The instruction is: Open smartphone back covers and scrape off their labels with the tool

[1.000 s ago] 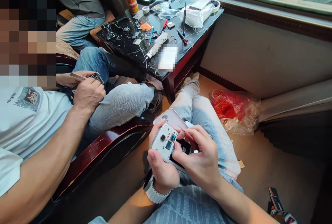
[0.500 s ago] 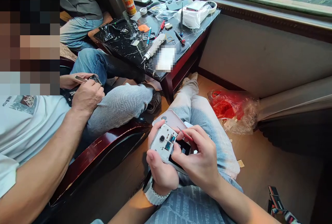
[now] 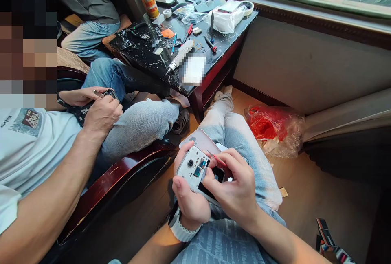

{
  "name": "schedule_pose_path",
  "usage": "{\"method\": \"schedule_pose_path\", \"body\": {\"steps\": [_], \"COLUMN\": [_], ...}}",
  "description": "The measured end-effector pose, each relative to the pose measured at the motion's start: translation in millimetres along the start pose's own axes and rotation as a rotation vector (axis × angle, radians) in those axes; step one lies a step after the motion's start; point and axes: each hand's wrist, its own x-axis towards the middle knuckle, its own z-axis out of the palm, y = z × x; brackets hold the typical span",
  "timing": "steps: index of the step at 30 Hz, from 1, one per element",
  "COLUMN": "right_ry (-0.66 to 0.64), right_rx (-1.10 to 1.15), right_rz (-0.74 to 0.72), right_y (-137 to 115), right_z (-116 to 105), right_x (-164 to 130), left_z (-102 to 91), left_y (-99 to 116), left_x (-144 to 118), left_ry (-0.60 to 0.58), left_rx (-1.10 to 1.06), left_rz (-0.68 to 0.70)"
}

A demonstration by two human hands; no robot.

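Note:
My left hand (image 3: 188, 199) grips an opened white phone (image 3: 193, 168) over my lap, back side up, with its camera lens and inner parts showing. My right hand (image 3: 235, 188) pinches a thin red tool (image 3: 217, 159) and rests its fingertips on the phone's dark inner area. A pinkish back cover (image 3: 202, 140) lies on my thigh just behind the phone. A white watch is on my left wrist.
A person at my left sits in a dark wooden chair (image 3: 122, 178) and works on a small part (image 3: 110, 93) with both hands. A black marble table (image 3: 146, 54) ahead carries a can (image 3: 148, 2), screwdrivers, bags and parts. A red plastic bag (image 3: 269, 127) lies on the floor.
My hands and the phone have barely moved. The view has shifted slightly, and the neighbour's hands have edged a little over the small part.

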Motion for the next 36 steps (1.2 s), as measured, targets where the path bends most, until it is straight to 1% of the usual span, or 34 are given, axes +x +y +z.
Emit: {"method": "schedule_pose_path", "body": {"steps": [4, 6, 9, 12, 14, 17, 21, 25, 36], "right_ry": [0.013, 0.001, -0.058, -0.169, -0.225, -0.251, -0.283, -0.306, -0.295], "right_rx": [-0.005, -0.003, -0.021, -0.084, -0.12, -0.152, -0.198, -0.185, -0.142], "right_rz": [-0.016, -0.049, -0.19, -0.369, -0.453, -0.546, -0.654, -0.684, -0.638], "right_y": [2.3, 5.6, 14.6, 25.8, 31.9, 36.8, 38.6, 39.2, 38.8], "right_z": [0.8, -2.5, -12.2, -23.2, -28.6, -33.6, -37.3, -38.8, -36.1], "right_x": [-1.3, -1.3, 0.6, 4.9, 8.6, 14.3, 19.3, 18.4, 14.0], "left_z": [-3.7, -6.5, -10.8, -13.9, -14.8, -14.1, -12.9, -13.0, -8.3], "left_y": [-1.9, -2.2, -1.5, -1.8, -3.2, -6.0, -6.8, -4.3, -0.9], "left_x": [6.5, 10.3, 14.7, 16.5, 17.1, 18.1, 18.0, 14.1, 12.5], "left_ry": [0.008, -0.012, -0.033, -0.031, -0.025, -0.026, -0.02, -0.034, -0.041], "left_rx": [0.042, 0.034, 0.017, 0.004, -0.003, -0.045, -0.049, -0.077, -0.106], "left_rz": [0.032, 0.003, -0.095, -0.181, -0.221, -0.244, -0.23, -0.239, -0.246]}}
